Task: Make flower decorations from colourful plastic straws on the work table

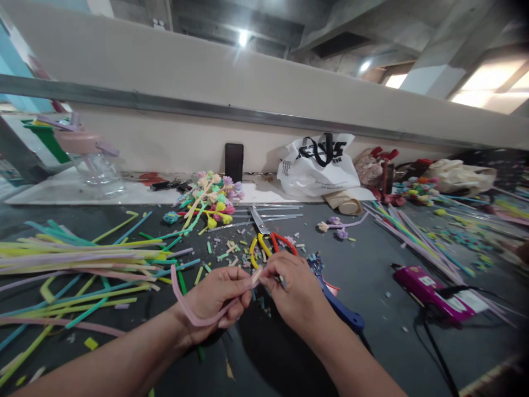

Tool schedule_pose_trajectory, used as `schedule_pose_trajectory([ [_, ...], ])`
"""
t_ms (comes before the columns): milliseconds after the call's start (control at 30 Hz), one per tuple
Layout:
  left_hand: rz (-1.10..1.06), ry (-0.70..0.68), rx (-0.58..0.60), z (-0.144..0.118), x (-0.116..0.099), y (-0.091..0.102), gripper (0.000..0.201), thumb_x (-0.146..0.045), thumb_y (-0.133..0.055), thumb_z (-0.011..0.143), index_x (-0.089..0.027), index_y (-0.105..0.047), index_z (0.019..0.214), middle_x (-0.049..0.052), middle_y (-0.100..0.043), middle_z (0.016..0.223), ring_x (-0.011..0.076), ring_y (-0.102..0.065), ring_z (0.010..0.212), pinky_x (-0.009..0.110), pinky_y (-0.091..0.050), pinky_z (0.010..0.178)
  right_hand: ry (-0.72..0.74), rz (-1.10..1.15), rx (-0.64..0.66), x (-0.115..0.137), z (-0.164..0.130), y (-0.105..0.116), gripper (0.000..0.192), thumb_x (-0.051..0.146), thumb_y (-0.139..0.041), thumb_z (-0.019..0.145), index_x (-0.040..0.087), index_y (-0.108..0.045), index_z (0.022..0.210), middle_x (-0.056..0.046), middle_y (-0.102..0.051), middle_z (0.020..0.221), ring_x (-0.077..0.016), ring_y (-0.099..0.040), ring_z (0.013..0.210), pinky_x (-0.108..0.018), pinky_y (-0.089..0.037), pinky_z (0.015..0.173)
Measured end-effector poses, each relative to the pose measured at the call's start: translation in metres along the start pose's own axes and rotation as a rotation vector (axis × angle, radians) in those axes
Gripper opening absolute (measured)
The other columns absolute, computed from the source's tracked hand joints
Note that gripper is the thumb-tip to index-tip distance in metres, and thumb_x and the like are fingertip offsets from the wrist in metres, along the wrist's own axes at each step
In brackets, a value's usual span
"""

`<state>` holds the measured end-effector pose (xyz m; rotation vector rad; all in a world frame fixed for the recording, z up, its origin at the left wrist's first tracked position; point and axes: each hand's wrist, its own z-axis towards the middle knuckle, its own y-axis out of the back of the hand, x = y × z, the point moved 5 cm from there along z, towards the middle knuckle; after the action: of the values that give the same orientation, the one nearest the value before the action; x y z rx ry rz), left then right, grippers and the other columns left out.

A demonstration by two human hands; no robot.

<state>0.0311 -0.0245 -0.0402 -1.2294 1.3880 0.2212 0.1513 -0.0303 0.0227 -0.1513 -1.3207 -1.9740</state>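
My left hand (217, 295) is closed around a pale pink pipe cleaner (188, 311), whose bent tail curves out below and to the left of the palm. Its pale end (257, 275) pokes out between the fingertips. My right hand (295, 286) meets it there, thumb and forefinger pinched on that tip. Just beyond the hands lie scissors (259, 220) with yellow and red handles, blades pointing away. A blue-handled tool (343, 311) is partly hidden beside my right wrist.
Loose coloured pipe cleaners (82, 259) cover the left side. Fuzzy flowers (215, 193) are heaped behind the short clippings (231, 251). A purple device (438, 292) with black cords lies right. Along the back stand a phone (234, 161), a white bag (318, 168) and a clear jug (97, 171).
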Motion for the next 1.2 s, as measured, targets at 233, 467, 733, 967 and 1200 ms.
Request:
schedule_pose_trajectory([
  [233,-0.004,0.031,-0.005,-0.001,-0.002,-0.002,0.014,-0.027,-0.054,0.077,-0.016,-0.048,0.070,-0.004,-0.050,0.052,0.0002,-0.029,0.031,0.013,-0.014,0.029,-0.051,0.045,0.012,-0.002,0.000,-0.002,0.016,0.006,-0.057,0.070,0.019,-0.049,0.064,0.001,-0.056,0.071,-0.0151,-0.053,0.076,-0.029,-0.036,0.069],
  [467,0.070,0.044,-0.088,-0.004,-0.004,-0.004,0.019,-0.029,-0.059,0.072,-0.017,-0.044,0.066,-0.006,-0.049,0.047,0.0000,-0.026,0.027,0.014,-0.011,0.029,-0.042,0.159,0.024,-0.002,0.002,-0.003,0.015,0.006,-0.055,0.071,0.019,-0.049,0.067,-0.002,-0.058,0.083,-0.0153,-0.054,0.082,-0.028,-0.039,0.073],
  [733,0.053,0.034,-0.025,-0.005,-0.002,-0.002,0.017,-0.027,-0.055,0.075,-0.017,-0.045,0.066,-0.005,-0.049,0.050,-0.0003,-0.026,0.029,0.014,-0.010,0.029,-0.116,0.162,0.099,-0.005,0.001,-0.007,0.013,0.007,-0.053,0.072,0.019,-0.051,0.066,-0.002,-0.062,0.076,-0.0149,-0.056,0.071,-0.027,-0.040,0.067],
  [967,0.058,0.046,-0.015,-0.005,-0.002,-0.004,0.016,-0.024,-0.054,0.076,-0.017,-0.045,0.065,-0.005,-0.049,0.050,-0.0005,-0.026,0.030,0.014,-0.010,0.029,-0.255,0.215,0.136,-0.008,-0.001,-0.009,0.009,0.011,-0.053,0.072,0.018,-0.053,0.065,-0.001,-0.060,0.069,-0.0146,-0.055,0.067,-0.026,-0.040,0.064],
  [1200,0.072,0.011,-0.050,-0.003,-0.002,-0.002,0.015,-0.026,-0.054,0.075,-0.016,-0.046,0.066,-0.006,-0.048,0.047,0.0001,-0.027,0.027,0.013,-0.015,0.027,-0.380,0.654,0.201,-0.015,-0.003,-0.012,0.012,0.027,-0.048,0.082,0.019,-0.049,0.091,0.000,-0.053,0.079,-0.0119,-0.053,0.069,-0.025,-0.042,0.064],
])
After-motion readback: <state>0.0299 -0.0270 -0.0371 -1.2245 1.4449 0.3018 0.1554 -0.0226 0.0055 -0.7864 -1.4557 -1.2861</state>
